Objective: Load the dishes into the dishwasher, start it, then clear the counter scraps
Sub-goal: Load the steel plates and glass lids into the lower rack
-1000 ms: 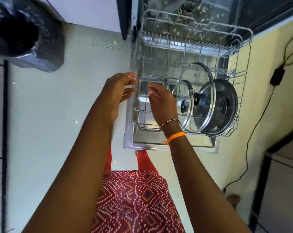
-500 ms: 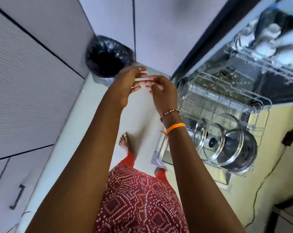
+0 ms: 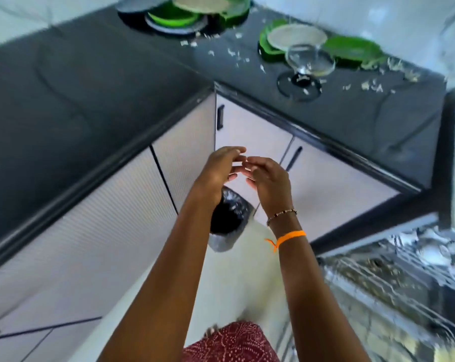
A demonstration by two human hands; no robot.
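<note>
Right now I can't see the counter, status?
Left hand and right hand empty, open. Green plates, glass bowl, scraps on counter. Nothing blocking.

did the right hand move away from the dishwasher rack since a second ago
Yes. The right hand was at the rack; now it is lifted clear of the dishwasher rack, to its left, above the black bin, fingertips close to the left hand.

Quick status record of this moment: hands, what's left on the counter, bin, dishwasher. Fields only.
left hand: raised, fingers loosely curled, nothing visibly held
right hand: raised beside it, fingertips near the left's, nothing visibly held
counter: dark top, not yet cleared
green plates: stacked on counter, more at the far edge
glass bowl: on counter by the plates
scraps: scattered on counter
bin: black-lined, on floor below the hands
dishwasher rack: pulled out, blurred
</note>
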